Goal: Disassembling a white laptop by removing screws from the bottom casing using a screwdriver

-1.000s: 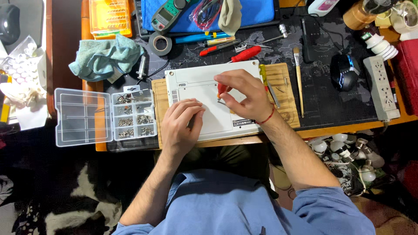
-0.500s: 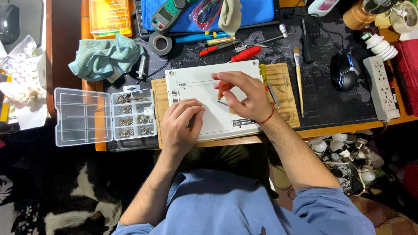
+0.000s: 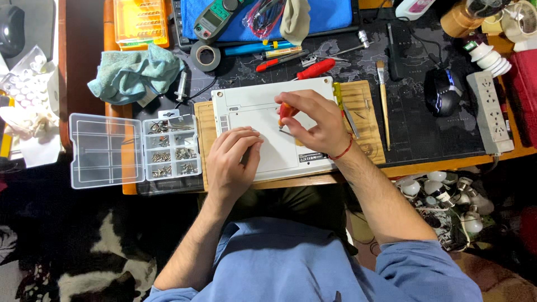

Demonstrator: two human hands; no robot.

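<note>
A white laptop [image 3: 251, 103] lies upside down on a wooden board [image 3: 366, 112] at the desk's front edge. My right hand [image 3: 313, 123] grips a small red-handled screwdriver [image 3: 286, 112], its tip down on the laptop's base near the middle. Flat on the same base, my left hand [image 3: 232, 159] rests fingers apart, steadying the laptop just left of the tool. Only part of the screwdriver's handle shows between my fingers.
An open clear box of screws [image 3: 168, 148] sits left of the board. A teal cloth [image 3: 134, 72], tape roll [image 3: 205, 56], another red screwdriver [image 3: 316, 69], a multimeter [image 3: 215, 19], a brush [image 3: 383, 103], a mouse [image 3: 441, 91] and a power strip [image 3: 489, 112] lie around.
My right hand has shifted slightly on the screwdriver's handle. The left hand and the laptop have stayed where they were.
</note>
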